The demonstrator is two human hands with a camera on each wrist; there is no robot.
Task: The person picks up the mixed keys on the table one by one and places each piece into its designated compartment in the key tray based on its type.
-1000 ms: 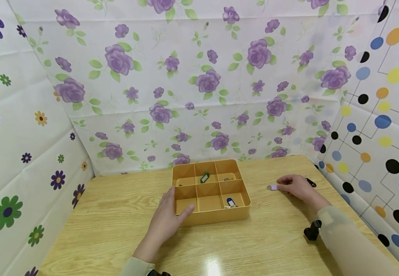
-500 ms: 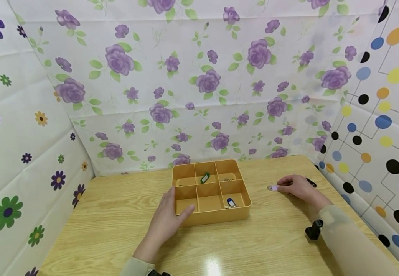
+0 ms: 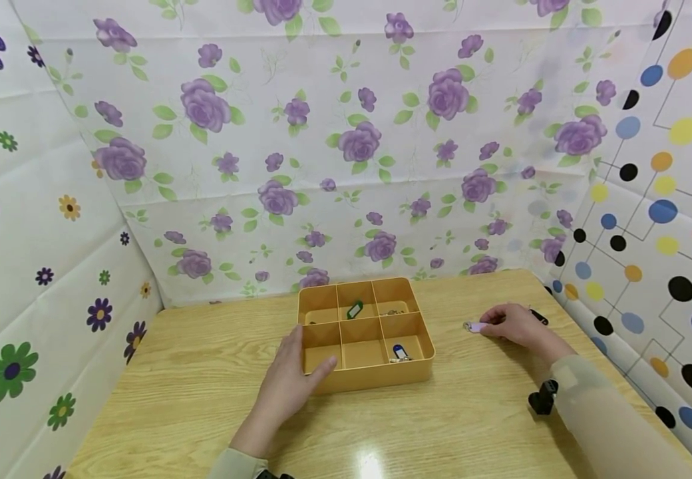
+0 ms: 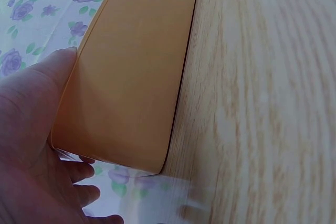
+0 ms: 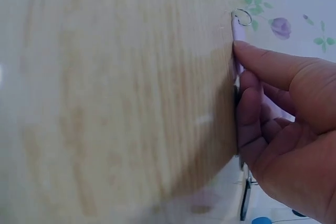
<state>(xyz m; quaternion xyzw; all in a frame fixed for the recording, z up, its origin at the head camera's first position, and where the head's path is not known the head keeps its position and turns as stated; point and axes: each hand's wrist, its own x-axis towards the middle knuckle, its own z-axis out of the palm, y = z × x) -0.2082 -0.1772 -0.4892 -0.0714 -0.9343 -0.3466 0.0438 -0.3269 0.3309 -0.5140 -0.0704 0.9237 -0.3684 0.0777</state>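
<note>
My right hand [image 3: 515, 324] pinches a lilac key tag [image 3: 476, 326] low over the table, right of the box. In the right wrist view the thumb presses the tag [image 5: 239, 31] near the fingertips, and its metal ring [image 5: 243, 17] sticks out past them. My left hand [image 3: 289, 376] rests at the near left corner of a tan box [image 3: 370, 376] divided into compartments. Its thumb lies at the front rim and its fingers run along the left side. A green key tag [image 3: 354, 309] lies in the back middle compartment, a blue key tag [image 3: 400, 351] in the front right one.
Small metal bits [image 3: 391, 313] lie in the back right compartment. A black item [image 3: 539, 317] sits behind the right hand near the table's right edge. Patterned cloth walls [image 3: 346, 166] enclose the wooden table [image 3: 202, 372] at the back and sides.
</note>
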